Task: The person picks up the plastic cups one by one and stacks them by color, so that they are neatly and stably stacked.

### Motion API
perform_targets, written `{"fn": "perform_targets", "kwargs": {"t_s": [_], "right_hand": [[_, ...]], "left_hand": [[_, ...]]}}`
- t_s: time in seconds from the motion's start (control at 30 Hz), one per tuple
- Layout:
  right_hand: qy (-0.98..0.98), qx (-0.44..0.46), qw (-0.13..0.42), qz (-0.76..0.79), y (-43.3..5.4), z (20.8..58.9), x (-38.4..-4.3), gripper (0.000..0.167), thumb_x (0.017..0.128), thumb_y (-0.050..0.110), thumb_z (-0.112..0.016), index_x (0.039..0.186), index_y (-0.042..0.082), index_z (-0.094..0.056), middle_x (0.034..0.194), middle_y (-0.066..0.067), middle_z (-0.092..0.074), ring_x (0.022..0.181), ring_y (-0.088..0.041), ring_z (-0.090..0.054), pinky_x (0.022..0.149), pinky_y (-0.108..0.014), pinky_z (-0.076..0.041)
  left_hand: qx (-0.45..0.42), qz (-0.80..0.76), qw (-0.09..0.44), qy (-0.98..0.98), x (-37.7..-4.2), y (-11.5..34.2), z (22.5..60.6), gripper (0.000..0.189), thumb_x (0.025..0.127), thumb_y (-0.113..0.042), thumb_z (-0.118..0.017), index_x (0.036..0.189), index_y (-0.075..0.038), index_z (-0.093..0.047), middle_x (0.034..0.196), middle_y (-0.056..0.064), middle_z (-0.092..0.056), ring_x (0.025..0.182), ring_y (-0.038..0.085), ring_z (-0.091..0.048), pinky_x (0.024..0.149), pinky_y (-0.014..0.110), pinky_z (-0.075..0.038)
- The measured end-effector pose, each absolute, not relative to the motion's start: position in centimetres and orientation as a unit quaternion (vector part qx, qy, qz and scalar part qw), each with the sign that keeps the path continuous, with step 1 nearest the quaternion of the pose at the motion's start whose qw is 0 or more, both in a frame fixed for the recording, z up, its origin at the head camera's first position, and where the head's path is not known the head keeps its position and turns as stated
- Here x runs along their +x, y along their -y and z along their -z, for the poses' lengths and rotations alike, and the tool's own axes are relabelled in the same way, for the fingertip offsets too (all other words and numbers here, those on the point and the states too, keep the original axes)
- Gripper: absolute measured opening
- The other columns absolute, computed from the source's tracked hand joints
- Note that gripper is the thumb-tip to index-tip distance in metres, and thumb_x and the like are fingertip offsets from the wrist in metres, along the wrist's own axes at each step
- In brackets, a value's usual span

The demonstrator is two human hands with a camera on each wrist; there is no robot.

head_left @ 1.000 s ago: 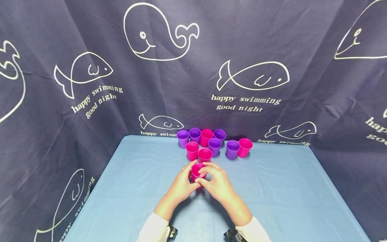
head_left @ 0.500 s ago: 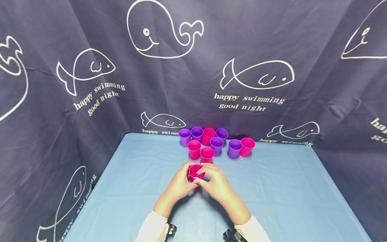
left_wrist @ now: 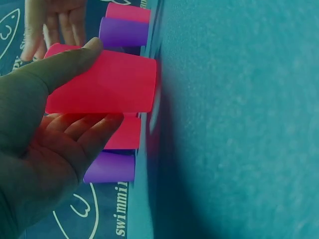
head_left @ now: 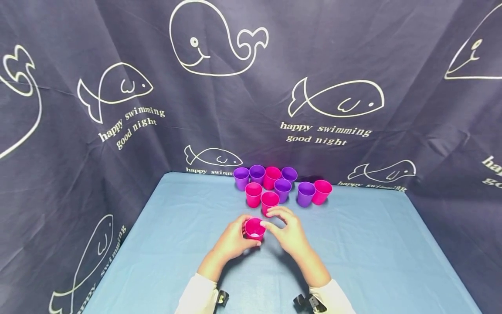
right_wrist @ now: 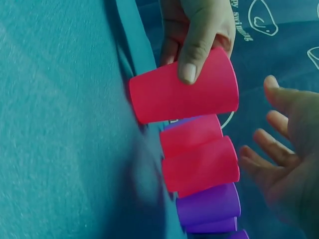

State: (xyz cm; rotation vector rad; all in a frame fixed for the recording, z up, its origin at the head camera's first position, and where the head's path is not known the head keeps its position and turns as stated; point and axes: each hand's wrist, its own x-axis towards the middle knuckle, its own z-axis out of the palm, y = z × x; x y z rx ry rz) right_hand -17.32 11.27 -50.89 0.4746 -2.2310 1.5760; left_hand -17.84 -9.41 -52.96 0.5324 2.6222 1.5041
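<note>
My left hand (head_left: 230, 240) grips a pink cup (head_left: 255, 230) at the front of the group. In the left wrist view the thumb lies along one side of this upright cup (left_wrist: 107, 82) and the fingers along the other; its base is close over the cloth. My right hand (head_left: 291, 233) is just to the right, its fingers loosely spread and holding nothing. The right wrist view shows a gap between those fingers (right_wrist: 271, 149) and the cup. Just behind stands another pink cup (head_left: 269, 201), partly overlapped by the right fingertips in the head view.
Several purple and pink cups stand behind, among them a pink cup (head_left: 253, 194) and a purple cup (head_left: 283, 190). A purple cup (head_left: 306, 194) and a pink cup (head_left: 322, 192) form a pair on the right. Dark printed curtains (head_left: 235, 113) border the blue tabletop (head_left: 372, 244).
My right hand has let go of the front pink cup and moved off to the right, its fingers spreading. The left hand still holds the cup. The head view has shifted slightly.
</note>
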Motion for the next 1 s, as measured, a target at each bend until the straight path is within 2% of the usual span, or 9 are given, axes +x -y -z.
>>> {"fn": "perform_targets", "kwargs": {"t_s": [0.07, 0.13, 0.23, 0.3, 0.37, 0.47, 0.6, 1.0], "right_hand": [[0.787, 0.148, 0.188, -0.569, -11.3, 51.0, -17.6, 0.03, 0.079, 0.003, -0.091, 0.106, 0.002, -0.077, 0.118, -0.023, -0.073, 0.116, -0.026, -0.068, 0.104, -0.008, -0.049], [0.789, 0.126, 0.193, -0.57, -11.4, 51.1, -17.8, 0.037, 0.077, 0.001, -0.092, 0.111, 0.0, -0.076, 0.123, -0.022, -0.072, 0.119, -0.027, -0.067, 0.107, -0.012, -0.05], [0.797, 0.094, 0.2, -0.562, -11.5, 51.2, -18.4, 0.05, 0.076, 0.002, -0.093, 0.122, -0.002, -0.074, 0.129, -0.018, -0.07, 0.123, -0.03, -0.065, 0.113, -0.029, -0.054], [0.8, 0.077, 0.2, -0.561, -11.5, 51.4, -18.7, 0.058, 0.075, 0.002, -0.094, 0.128, -0.003, -0.07, 0.131, -0.018, -0.069, 0.126, -0.034, -0.064, 0.115, -0.041, -0.052], [0.798, 0.063, 0.198, -0.566, -11.6, 51.6, -19.1, 0.065, 0.075, 0.002, -0.094, 0.133, -0.005, -0.066, 0.134, -0.02, -0.067, 0.128, -0.039, -0.063, 0.116, -0.048, -0.05], [0.797, 0.044, 0.191, -0.571, -11.8, 51.9, -19.6, 0.073, 0.074, 0.001, -0.094, 0.139, -0.006, -0.062, 0.139, -0.024, -0.065, 0.131, -0.043, -0.062, 0.117, -0.05, -0.048], [0.804, 0.019, 0.178, -0.567, -11.8, 52.4, -20.4, 0.079, 0.074, 0.002, -0.095, 0.144, -0.004, -0.059, 0.146, -0.024, -0.062, 0.133, -0.043, -0.062, 0.117, -0.05, -0.048], [0.82, 0.002, 0.159, -0.55, -11.5, 54.0, -22.2, 0.081, 0.074, 0.005, -0.095, 0.145, -0.005, -0.057, 0.145, -0.027, -0.061, 0.127, -0.044, -0.065, 0.114, -0.053, -0.052]], "left_hand": [[0.174, -0.491, 0.035, -0.853, -17.8, 9.6, 52.9, 0.06, 0.076, -0.016, -0.096, 0.127, -0.014, -0.065, 0.114, 0.001, -0.075, 0.103, 0.013, -0.071, 0.096, 0.034, -0.06], [0.171, -0.493, 0.038, -0.852, -17.9, 9.7, 53.0, 0.06, 0.076, -0.016, -0.096, 0.128, -0.014, -0.067, 0.114, 0.0, -0.076, 0.102, 0.012, -0.071, 0.096, 0.033, -0.06], [0.172, -0.496, 0.039, -0.85, -18.1, 9.9, 53.1, 0.061, 0.075, -0.017, -0.096, 0.129, -0.012, -0.068, 0.114, 0.001, -0.077, 0.101, 0.012, -0.071, 0.096, 0.033, -0.06], [0.171, -0.501, 0.043, -0.848, -18.2, 9.9, 53.3, 0.061, 0.075, -0.016, -0.096, 0.13, -0.011, -0.069, 0.114, 0.001, -0.077, 0.101, 0.011, -0.071, 0.097, 0.033, -0.06], [0.173, -0.504, 0.045, -0.845, -18.3, 9.9, 53.4, 0.061, 0.075, -0.016, -0.097, 0.13, -0.011, -0.07, 0.114, 0.001, -0.078, 0.102, 0.011, -0.072, 0.097, 0.032, -0.06], [0.174, -0.508, 0.051, -0.842, -18.4, 9.8, 53.5, 0.061, 0.074, -0.016, -0.097, 0.13, -0.011, -0.071, 0.114, 0.001, -0.078, 0.102, 0.011, -0.072, 0.098, 0.031, -0.06], [0.175, -0.509, 0.054, -0.841, -18.4, 9.8, 53.5, 0.061, 0.074, -0.016, -0.097, 0.129, -0.01, -0.071, 0.114, 0.001, -0.078, 0.102, 0.011, -0.072, 0.098, 0.031, -0.06], [0.177, -0.503, 0.046, -0.845, -18.3, 9.9, 53.4, 0.061, 0.074, -0.016, -0.097, 0.129, -0.009, -0.071, 0.114, 0.001, -0.078, 0.099, 0.012, -0.071, 0.095, 0.03, -0.06]]}}
